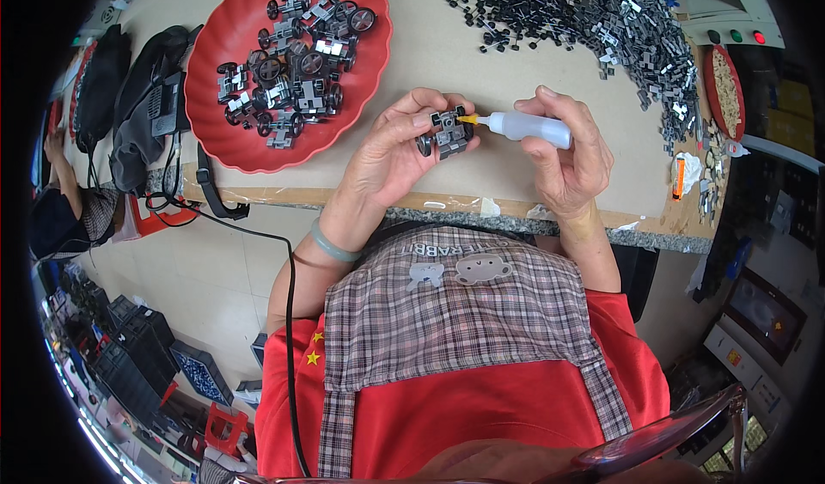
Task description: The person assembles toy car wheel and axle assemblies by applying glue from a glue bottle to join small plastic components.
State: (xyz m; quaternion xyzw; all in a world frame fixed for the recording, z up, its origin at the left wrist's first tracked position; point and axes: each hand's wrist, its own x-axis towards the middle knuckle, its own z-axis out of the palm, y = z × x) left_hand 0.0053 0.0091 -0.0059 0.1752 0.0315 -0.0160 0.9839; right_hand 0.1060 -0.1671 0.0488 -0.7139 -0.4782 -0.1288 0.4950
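My left hand point(397, 145) is closed on a small grey toy car chassis point(449, 133) with black wheels, holding it over the table's near side. In my right hand point(569, 153) is a translucent white squeeze bottle point(533, 129), lying nearly level. Its yellow nozzle tip point(469, 119) points left and meets the chassis, or comes very close to it. To the left, a red scalloped tray point(210, 132) carries a heap of similar wheeled chassis point(296, 67).
Piles of black wheel-and-axle parts point(533, 7) and grey plastic pieces point(640, 50) cover the table's far right. A red bowl point(724, 89) of tan bits and an orange tube point(679, 179) sit at the right edge. Dark bags point(142, 97) lie left; another person's arm point(64, 170) shows beyond. A black cable point(290, 312) hangs over my side.
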